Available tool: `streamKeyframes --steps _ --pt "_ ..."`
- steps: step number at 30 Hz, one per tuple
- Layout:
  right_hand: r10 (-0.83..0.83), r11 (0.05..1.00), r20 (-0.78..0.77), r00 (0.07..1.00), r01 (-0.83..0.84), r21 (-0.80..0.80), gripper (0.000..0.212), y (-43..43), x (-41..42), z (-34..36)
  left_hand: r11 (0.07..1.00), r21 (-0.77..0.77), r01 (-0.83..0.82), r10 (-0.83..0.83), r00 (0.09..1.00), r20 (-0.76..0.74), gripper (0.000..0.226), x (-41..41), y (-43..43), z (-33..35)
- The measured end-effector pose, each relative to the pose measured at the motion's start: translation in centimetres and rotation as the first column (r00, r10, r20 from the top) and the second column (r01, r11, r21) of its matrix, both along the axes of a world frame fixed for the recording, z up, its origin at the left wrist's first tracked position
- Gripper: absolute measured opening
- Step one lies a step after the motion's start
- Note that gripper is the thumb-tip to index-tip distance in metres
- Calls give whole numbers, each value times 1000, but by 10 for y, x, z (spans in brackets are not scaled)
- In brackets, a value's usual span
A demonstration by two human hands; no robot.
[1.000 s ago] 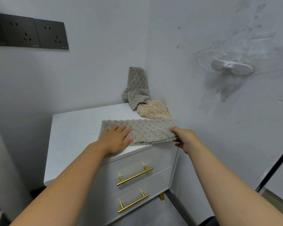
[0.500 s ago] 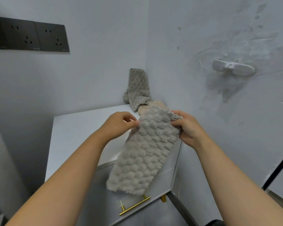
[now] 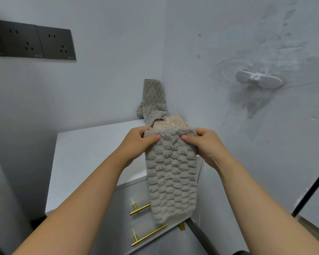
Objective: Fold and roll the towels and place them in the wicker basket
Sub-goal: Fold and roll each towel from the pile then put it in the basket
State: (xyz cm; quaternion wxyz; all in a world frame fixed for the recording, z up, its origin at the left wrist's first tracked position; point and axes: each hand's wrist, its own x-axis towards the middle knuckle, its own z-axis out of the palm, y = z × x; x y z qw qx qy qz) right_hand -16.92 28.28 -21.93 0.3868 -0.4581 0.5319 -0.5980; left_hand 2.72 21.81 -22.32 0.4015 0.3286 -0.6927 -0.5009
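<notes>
Grey and bubbly in its texture, the folded towel (image 3: 170,173) hangs in the air as a long narrow strip. Its top edge is held up over the right part of the white cabinet (image 3: 92,153), and its lower end hangs free in front of the drawers. The left hand (image 3: 138,142) pinches the top left corner, with the thumb on the front and the fingers curled behind. The right hand (image 3: 208,144) grips the top right corner in the same way, its thumb pressing on the cloth. The two thumbs are near each other.

Just behind the hands, a beige towel (image 3: 171,123) lies at the back right corner of the cabinet top. A second grey towel (image 3: 154,100) leans up into the corner of the walls and touches the beige one.

Two gold bar handles (image 3: 148,236) are on the drawer fronts; the hanging towel hides part of the upper one. Black wall sockets (image 3: 31,41) sit on the left wall, and a white plastic hook (image 3: 259,81) is on the right wall.
</notes>
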Motion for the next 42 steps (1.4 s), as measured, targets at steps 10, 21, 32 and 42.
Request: streamKeyframes --steps 10,21,32,42 --pt "-179 983 -255 950 185 0 18 -17 9 -23 976 -50 -211 210 977 -14 8 -10 -3 -12" --pt "-103 991 -60 993 108 85 22 -59 3 -19 967 227 -113 111 994 20 30 20 -43 -20" --pt "45 976 -254 966 11 216 31 -115 11 -52 918 -56 -392 391 877 277 13 30 -94 -50" --pt "88 989 -560 823 -4 150 34 -120 -2 -50 922 -243 -303 382 817 432 19 39 -98 -52"
